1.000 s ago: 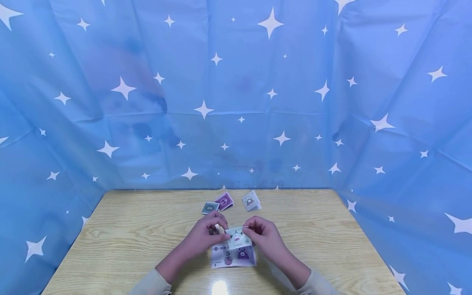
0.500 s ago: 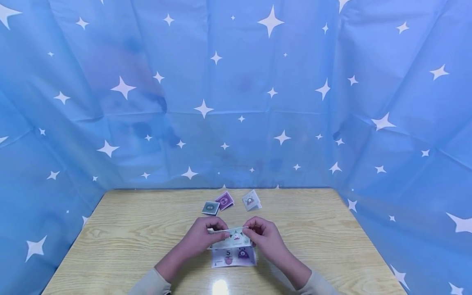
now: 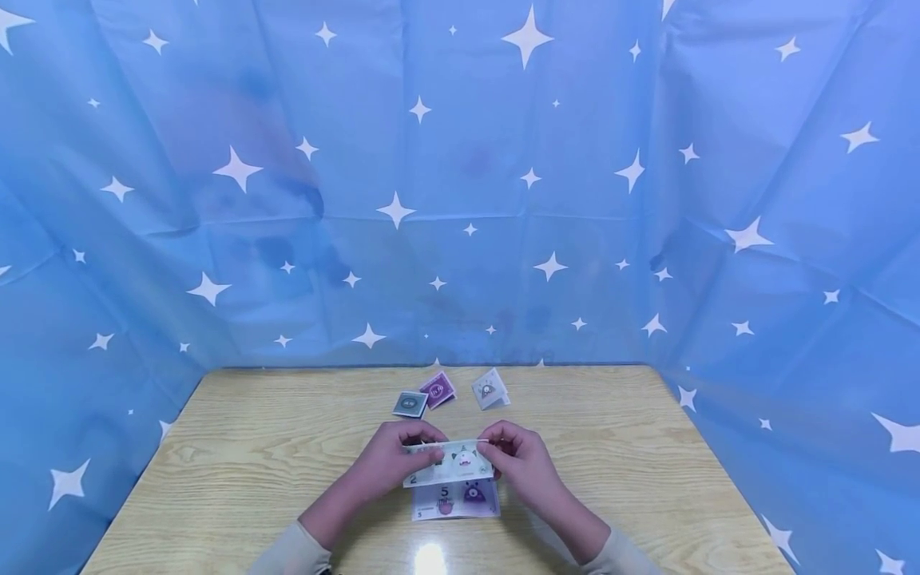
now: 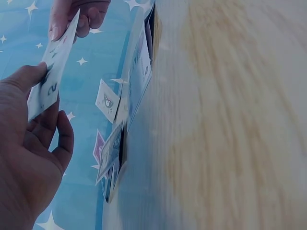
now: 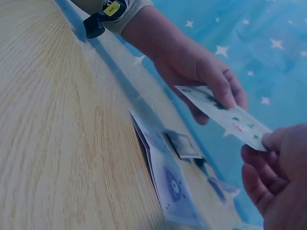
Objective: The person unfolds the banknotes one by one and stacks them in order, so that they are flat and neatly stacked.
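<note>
A pale green play banknote marked 2, with a monster picture, is held stretched out above the table. My left hand pinches its left end between thumb and fingers. At the other end my right hand pinches the upper right corner. In the left wrist view the note is tilted and clear of the wood. Just below it lies a purple 5 banknote, its upper part covered by the green one. The right wrist view shows this purple note creased, with one layer lifted off the table.
Farther back on the wooden table sit a folded dark green note, a folded purple note touching or close to it, and a folded pale note to their right. A blue starry cloth hangs behind the table.
The green note has gone from half folded to spread full length. My left hand has shifted its grip to the note's left part; the right hand has barely moved.
</note>
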Available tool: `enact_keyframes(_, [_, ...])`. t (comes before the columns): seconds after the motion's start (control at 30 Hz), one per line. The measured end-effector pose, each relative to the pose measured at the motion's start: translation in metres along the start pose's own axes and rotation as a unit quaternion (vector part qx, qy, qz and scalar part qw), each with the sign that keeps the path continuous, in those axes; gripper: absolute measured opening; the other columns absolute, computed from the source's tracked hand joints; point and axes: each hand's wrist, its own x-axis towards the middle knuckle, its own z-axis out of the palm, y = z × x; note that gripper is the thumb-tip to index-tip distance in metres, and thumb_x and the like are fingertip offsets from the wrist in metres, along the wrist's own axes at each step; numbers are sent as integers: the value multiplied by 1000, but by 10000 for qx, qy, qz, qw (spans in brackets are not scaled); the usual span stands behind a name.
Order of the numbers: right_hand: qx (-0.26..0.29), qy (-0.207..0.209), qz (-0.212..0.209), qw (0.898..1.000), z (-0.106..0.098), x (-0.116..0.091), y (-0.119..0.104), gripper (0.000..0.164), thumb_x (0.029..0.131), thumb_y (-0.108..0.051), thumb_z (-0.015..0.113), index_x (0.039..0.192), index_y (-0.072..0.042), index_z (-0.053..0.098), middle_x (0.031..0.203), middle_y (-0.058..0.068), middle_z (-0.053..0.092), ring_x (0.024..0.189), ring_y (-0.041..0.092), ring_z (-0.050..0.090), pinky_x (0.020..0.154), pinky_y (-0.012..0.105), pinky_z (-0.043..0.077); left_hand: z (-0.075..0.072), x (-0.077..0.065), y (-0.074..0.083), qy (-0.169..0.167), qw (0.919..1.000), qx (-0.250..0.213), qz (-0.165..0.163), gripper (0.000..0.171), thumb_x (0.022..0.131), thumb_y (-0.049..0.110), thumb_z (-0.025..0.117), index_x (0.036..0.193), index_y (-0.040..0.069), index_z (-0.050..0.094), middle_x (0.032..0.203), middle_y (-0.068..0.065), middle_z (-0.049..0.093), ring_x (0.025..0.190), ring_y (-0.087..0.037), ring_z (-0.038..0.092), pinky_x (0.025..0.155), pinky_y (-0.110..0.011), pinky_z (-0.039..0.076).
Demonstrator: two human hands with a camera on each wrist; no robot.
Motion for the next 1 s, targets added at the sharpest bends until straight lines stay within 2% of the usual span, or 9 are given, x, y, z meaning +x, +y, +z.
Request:
enact_keyframes(0.23, [-25, -29, 23, 10000, -4, -1, 5, 6, 101, -2, 77, 104, 1, 73, 94, 14, 75, 70, 14, 64, 64, 28, 60, -6, -5, 0, 21, 9999, 152, 26, 19, 100, 28, 85, 119, 27, 83, 119, 12, 78, 114, -16, 71, 100, -34, 56])
enact_keyframes(0.4, [-225, -107, -68, 9997, -8, -5, 7, 8, 100, -5, 79, 106, -4, 74, 93, 12, 74, 70, 16, 65, 64, 30, 61, -10, -9, -3, -1, 9996, 295, 41, 18, 99, 25, 84, 117, 28, 84, 116, 11, 77, 102, -15, 70, 88, -31, 58])
enact_keyframes(0.5, [-428, -162, -162, 9988, -11, -7, 8, 11, 100, -4, 79, 110, -5, 76, 89, 10, 71, 70, 16, 63, 63, 28, 60, -10, -11, -3, -81, 9994, 327, 82, 18, 100, 22, 84, 117, 27, 85, 111, 10, 77, 96, -15, 70, 83, -30, 59])
enact_keyframes(0.73, [-945, -393, -425, 9938, -15, -14, 14, 17, 102, -4, 78, 119, -2, 76, 84, 4, 68, 66, 11, 62, 59, 26, 57, -9, -17, -4, -396, 9987, 326, 21, 20, 101, 17, 82, 120, 20, 85, 108, 8, 77, 94, -14, 69, 82, -29, 59])
enact_keyframes(0.87, [-1324, -455, -449, 9891, -16, -16, 17, 15, 101, -7, 79, 116, -11, 79, 82, -2, 68, 66, 8, 60, 58, 22, 52, -8, -17, -5, -545, 9971, 523, 53, 21, 100, 15, 82, 119, 23, 86, 106, 7, 77, 93, -12, 67, 82, -28, 59])
enact_keyframes(1.0, [-1536, -559, -465, 9855, -17, -18, 20, 14, 100, -9, 80, 113, -16, 80, 82, -5, 68, 68, 7, 58, 59, 22, 50, -8, -18, -6, -683, 9940, 838, 183, 21, 100, 16, 82, 120, 22, 86, 106, 12, 78, 92, -9, 66, 82, -27, 58])
